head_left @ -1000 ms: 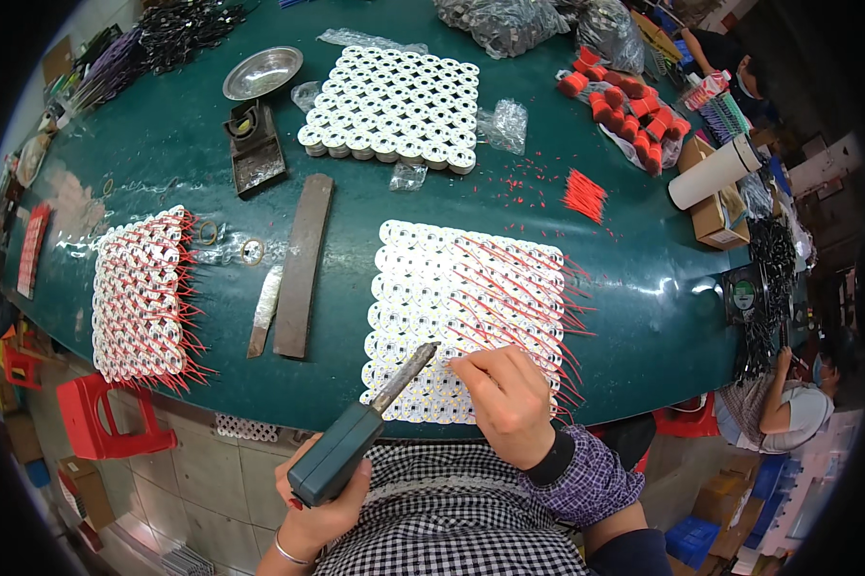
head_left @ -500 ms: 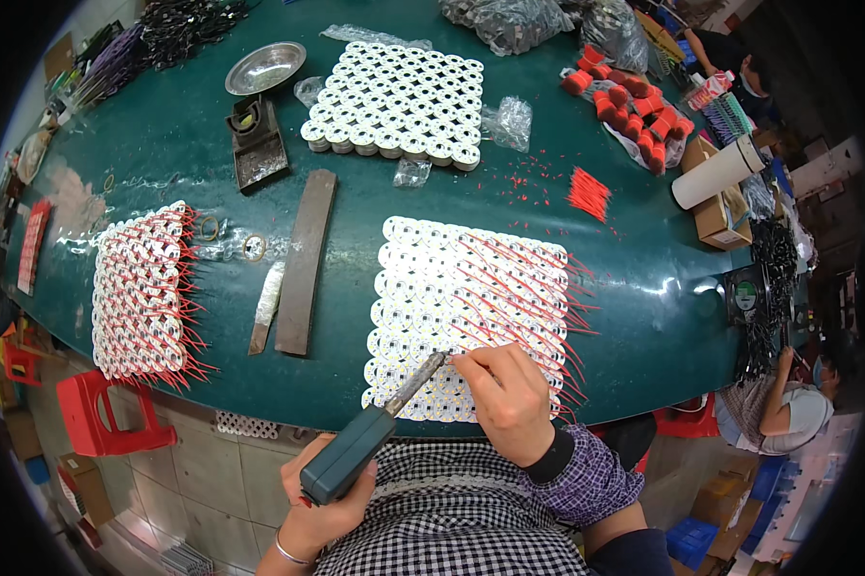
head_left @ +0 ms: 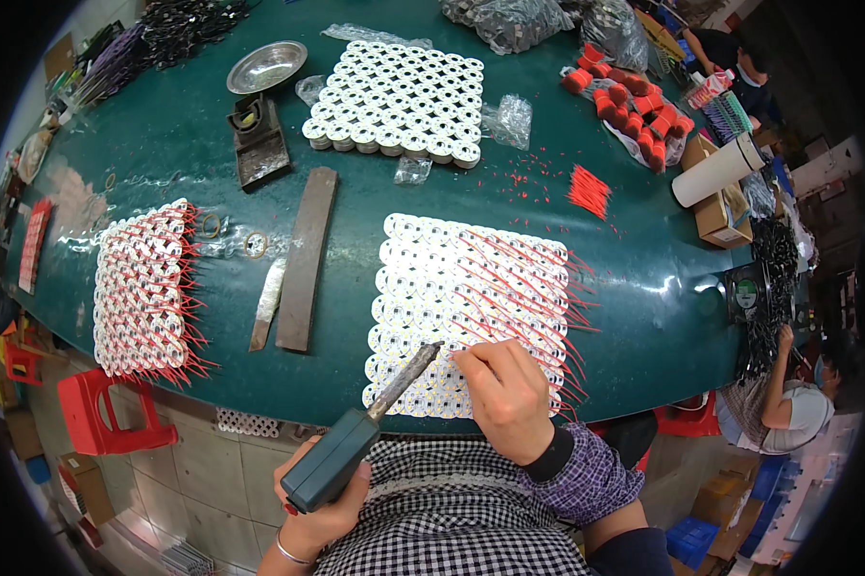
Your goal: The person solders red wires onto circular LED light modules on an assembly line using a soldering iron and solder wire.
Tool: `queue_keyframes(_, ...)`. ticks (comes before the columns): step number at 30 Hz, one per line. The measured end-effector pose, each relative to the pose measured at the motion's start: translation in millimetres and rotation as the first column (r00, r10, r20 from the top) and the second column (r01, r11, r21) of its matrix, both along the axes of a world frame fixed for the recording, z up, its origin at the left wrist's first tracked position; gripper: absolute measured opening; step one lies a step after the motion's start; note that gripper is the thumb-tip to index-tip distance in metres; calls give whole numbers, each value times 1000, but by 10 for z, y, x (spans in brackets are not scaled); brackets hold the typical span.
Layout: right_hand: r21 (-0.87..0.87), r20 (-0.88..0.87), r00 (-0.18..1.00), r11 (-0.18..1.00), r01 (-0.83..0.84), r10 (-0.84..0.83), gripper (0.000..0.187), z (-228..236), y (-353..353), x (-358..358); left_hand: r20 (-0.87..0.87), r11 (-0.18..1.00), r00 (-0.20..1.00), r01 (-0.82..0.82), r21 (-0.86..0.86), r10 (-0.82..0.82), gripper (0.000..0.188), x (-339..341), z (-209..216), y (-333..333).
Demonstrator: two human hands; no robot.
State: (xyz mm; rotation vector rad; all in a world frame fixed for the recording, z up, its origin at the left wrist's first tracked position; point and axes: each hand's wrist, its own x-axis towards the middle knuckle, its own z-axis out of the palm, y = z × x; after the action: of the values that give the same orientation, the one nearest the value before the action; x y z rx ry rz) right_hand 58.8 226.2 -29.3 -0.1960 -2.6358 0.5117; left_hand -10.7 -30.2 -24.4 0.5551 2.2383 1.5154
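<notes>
My left hand [head_left: 325,499] is closed around the dark green handle of a soldering iron [head_left: 334,459]. Its sleeved metal shaft slants up and right, with the tip over a panel of round white LED boards [head_left: 418,288]. Just right of the tip, my right hand [head_left: 511,403] is pinched low over the panel. A thin red wire seems to be between its fingertips, mostly hidden by them. Rows of red wires [head_left: 519,288] lie across the right half of the panel, their loose ends past its right edge. The left half shows bare boards.
A wired panel [head_left: 140,288] lies at the left, beside a metal bar [head_left: 306,259]. Farther back are stacked white boards [head_left: 399,101], a metal dish [head_left: 266,67] and a dark stand [head_left: 258,144]. Cut red wires [head_left: 589,192] and red bundles [head_left: 643,115] lie right. Co-workers sit beyond.
The iron's tip has drawn slightly up and left, away from my right fingertips, and its handle has shifted left. My right hand stays nearly in place, still pinched.
</notes>
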Motion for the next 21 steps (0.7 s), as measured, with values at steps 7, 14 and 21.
queue_keyframes(7, 16, -78, 997, 1000, 15, -13, 24, 103, -1, 44, -37, 998, 999, -7, 59, 9, 24, -7, 58, 55)
queue_keyframes(14, 15, -63, 998, 1000, -3, 4, 23, 87, 3, 42, -101, 998, 994, 45, 49, -39, 21, -23, 88, 111)
queue_keyframes(21, 64, 17, 1000, 998, -22, 21, 24, 13, 20, -7, -18, 992, 1000, 24, 122, -22, 17, -37, 42, 202)
